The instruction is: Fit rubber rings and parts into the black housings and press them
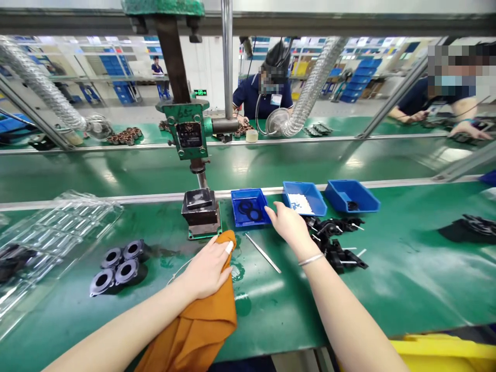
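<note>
My left hand (209, 266) rests on an orange cloth (201, 320) lying on the green bench, fingers curled around its upper edge, a white cot on one fingertip. My right hand (287, 223) reaches forward with fingers spread, its tips at the rim of a blue tray (236, 199) that holds black rubber rings. It holds nothing. A silver bracelet sits on that wrist. Just right of this hand lies a pile of black plastic parts (337, 243) with metal pins. Thin metal tweezers (263, 253) lie between my hands.
A green hand press (191, 134) with a dark base block (201, 209) stands ahead of my left hand. Two more blue trays (304, 199) (351, 195) sit right. Round black housings (118, 266) and clear blister trays (50, 227) lie left. Two people work across the conveyor.
</note>
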{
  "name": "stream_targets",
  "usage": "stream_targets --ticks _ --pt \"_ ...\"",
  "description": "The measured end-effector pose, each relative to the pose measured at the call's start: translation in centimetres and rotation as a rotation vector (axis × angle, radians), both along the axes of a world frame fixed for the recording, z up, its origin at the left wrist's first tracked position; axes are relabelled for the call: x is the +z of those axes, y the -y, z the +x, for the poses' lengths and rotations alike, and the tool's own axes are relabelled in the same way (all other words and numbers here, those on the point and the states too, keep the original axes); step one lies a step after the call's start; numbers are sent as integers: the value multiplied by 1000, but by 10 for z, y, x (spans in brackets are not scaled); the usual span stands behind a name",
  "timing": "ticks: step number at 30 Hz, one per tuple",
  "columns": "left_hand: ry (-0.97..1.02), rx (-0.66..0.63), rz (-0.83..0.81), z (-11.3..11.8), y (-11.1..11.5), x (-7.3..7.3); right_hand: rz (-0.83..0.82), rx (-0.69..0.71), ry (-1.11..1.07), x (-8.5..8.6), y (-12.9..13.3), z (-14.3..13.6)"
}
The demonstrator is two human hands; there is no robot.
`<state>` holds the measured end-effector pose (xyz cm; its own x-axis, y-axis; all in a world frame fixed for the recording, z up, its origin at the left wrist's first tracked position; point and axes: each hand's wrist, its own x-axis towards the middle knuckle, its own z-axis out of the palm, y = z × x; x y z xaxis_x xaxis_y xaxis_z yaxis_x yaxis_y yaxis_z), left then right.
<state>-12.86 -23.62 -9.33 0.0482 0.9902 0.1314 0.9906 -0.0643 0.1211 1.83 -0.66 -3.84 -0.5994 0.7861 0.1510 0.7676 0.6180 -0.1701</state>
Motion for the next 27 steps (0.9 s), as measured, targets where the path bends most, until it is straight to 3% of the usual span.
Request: stream_targets --ticks 9,17,20,23,27 --pt "-8 198 41 29 -47 -9 -97 87 75 -1 -17 -19" --pt "76 599 99 3 -156 -15 -115 85 36 25 -25 -10" --pt "122 701 120 -10 -183 -15 -107 76 15 38 -30 -3" --pt "152 686 152 -17 -189 -13 -94 50 -9 50 -38 3" --pt "161 451 168 -21 -180 -9 -85 31 -42 61 -47 8"
